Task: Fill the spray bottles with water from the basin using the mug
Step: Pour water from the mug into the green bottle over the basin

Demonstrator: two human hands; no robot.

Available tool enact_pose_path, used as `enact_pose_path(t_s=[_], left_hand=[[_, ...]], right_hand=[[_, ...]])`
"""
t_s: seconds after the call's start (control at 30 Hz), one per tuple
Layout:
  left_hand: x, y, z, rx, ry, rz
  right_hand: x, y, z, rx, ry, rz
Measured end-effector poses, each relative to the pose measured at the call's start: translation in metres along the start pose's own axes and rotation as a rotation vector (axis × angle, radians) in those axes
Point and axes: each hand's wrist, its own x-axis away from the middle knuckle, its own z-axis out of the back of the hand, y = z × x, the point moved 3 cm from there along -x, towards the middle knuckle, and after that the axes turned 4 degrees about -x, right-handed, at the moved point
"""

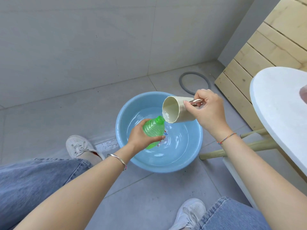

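A light blue basin point(196, 151) with water in it stands on the grey tiled floor. Over it, my left hand point(141, 138) grips a green ribbed bottle point(152, 127) with no cap, tilted so its open neck points up and right. My right hand point(207, 112) holds a cream mug point(176, 110) by its metal handle. The mug is tipped toward the left, its lip right at the bottle's mouth, with a little water at the rim.
A white round table point(279, 113) on pale wooden legs stands close on the right. Behind it is a slatted wooden panel point(259, 60). A grey hose loop point(194, 82) lies beyond the basin. My knees and white shoes flank the basin. A wall rises behind.
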Motion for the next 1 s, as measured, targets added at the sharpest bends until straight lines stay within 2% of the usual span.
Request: enact_pose_path(t_s=[1.0], left_hand=[[0.000, -0.010, -0.005, -0.003, -0.010, 0.060]], right_hand=[[-0.005, -0.029, -0.008, 0.295, -0.007, 0.443]])
